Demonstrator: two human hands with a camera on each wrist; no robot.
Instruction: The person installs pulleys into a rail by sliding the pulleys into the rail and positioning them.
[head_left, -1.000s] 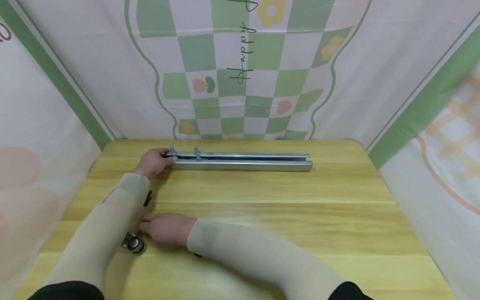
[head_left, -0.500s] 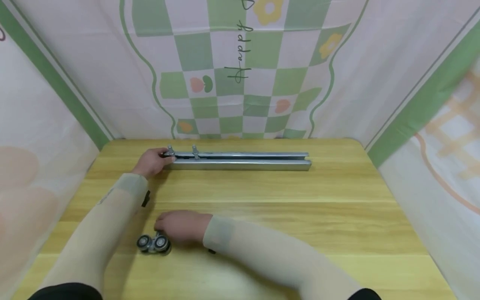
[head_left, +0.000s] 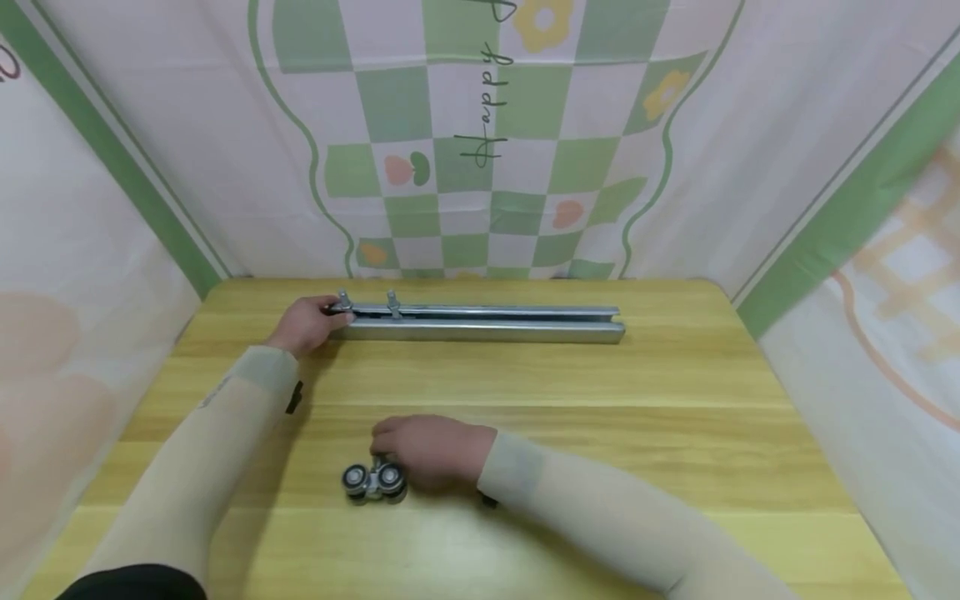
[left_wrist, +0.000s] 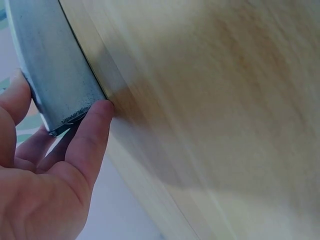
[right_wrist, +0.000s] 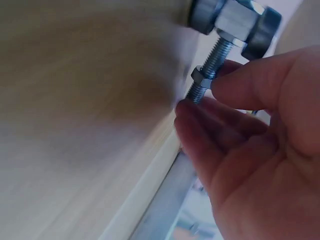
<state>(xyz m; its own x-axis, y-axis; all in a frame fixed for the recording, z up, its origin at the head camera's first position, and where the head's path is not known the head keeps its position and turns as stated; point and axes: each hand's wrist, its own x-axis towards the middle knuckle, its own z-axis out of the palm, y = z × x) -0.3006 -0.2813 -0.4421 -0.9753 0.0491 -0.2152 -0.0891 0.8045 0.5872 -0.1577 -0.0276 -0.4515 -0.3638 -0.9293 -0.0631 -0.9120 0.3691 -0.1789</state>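
Observation:
A long silvery metal rail (head_left: 480,332) with a slot along its top lies across the far part of the table. At its left end, my left hand (head_left: 303,325) holds it; in the left wrist view, the thumb and fingers (left_wrist: 90,145) sit around the rail's end. Two threaded bolts (head_left: 393,305) stand up out of the slot near that hand. Closer to me, my right hand (head_left: 435,450) pinches a roller trolley (head_left: 373,482) by its threaded stem. The right wrist view shows a hex nut (right_wrist: 202,77) on that stem, between the wheels and the fingertips.
The wooden table (head_left: 600,467) runs up to a patterned cloth backdrop (head_left: 465,208) behind the rail. More cloth hangs at the left and right sides. My left forearm (head_left: 202,442) crosses the table's left part.
My right hand has carried the roller trolley to the right, from beside my left forearm toward the middle. The left hand and the rail stay in place.

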